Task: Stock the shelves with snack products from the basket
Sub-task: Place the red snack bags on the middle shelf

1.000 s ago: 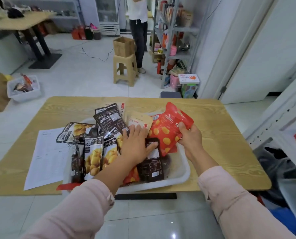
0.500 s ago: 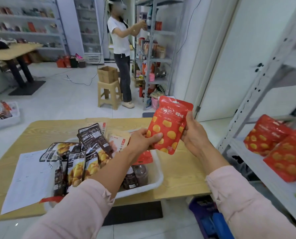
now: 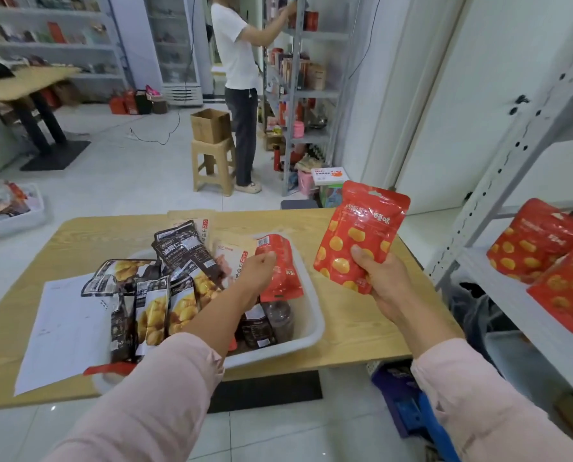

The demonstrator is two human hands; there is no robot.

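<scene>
The wooden table (image 3: 361, 345) carries the white basket (image 3: 311, 331). The metal shelf (image 3: 511, 295) stands to the right of the basket, well apart from it, and 2 red shelf pouches (image 3: 538, 238) lie on its board. A paper sheet (image 3: 65, 328) lies on the table just left of the basket, its right edge under packets that spill over the rim.

Inside the basket, dark packets (image 3: 165, 305) with yellow prints fill the left half. A beige packet (image 3: 231, 258) and a red basket pouch (image 3: 283, 275) lie in the far right part.

The held pouch (image 3: 361, 228), red with yellow dots, stands upright above the table, to the right of the basket. The right hand (image 3: 385, 281) grips its lower end, thumb across the front and fingers curled behind.

The left hand (image 3: 258, 268) hovers over the basket's middle, fingers curled inward beside the basket pouch. Whether they touch or pinch anything cannot be told.
</scene>
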